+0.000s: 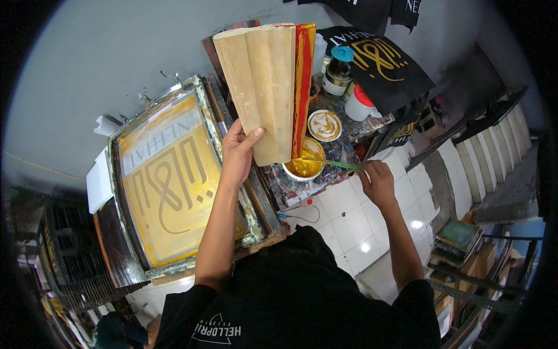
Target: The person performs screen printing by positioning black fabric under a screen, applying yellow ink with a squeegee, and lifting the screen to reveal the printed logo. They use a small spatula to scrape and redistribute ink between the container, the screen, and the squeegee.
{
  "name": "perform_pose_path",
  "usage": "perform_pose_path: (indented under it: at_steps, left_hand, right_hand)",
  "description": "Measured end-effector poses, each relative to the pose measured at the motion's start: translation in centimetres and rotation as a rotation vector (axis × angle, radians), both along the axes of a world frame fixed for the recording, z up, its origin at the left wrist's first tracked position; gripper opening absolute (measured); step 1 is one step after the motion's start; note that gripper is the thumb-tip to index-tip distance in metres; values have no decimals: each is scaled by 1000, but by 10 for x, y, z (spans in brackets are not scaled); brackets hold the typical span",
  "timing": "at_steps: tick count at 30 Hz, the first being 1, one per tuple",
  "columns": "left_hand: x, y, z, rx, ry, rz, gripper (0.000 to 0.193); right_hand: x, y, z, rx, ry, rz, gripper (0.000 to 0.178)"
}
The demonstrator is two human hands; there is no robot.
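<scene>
My left hand (239, 148) grips the lower part of a wooden squeegee (260, 93), held up with its thumb on the wood. Red and gold ink coats the squeegee's blade (303, 81) along its right side. In my right hand (378, 179) is the green handle of a spatula (337, 164), whose gold-smeared end reaches over a white tub of gold ink (306, 163), close to the blade's lower end. Whether the spatula touches the blade I cannot tell. A framed printing screen (168, 180) with a gold-inked stencil lies left of my left arm.
Behind the tub stand an ink-smeared round lid (324, 125), a dark can with a blue top (337, 75) and a white jar with a red lid (358, 103). Printed black fabric (383, 70) hangs beyond. At lower left another person (122, 331) is partly visible.
</scene>
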State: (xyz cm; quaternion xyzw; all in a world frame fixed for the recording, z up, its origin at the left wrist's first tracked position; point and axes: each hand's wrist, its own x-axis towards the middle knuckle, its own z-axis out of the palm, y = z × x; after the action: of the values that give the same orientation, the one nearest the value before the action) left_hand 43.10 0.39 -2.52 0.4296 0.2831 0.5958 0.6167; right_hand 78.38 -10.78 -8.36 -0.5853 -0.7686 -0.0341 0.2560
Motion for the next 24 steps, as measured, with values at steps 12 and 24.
perform_pose_path:
  at_steps: [12, 24]
  left_hand:
    - [0, 6, -7, -53, -18, 26, 38]
    - [-3, 11, -13, -47, -17, 33, 36]
  right_hand:
    - [-7, -5, 0, -89, 107, -56, 13]
    - [-6, -7, 8, -201, 132, -132, 14]
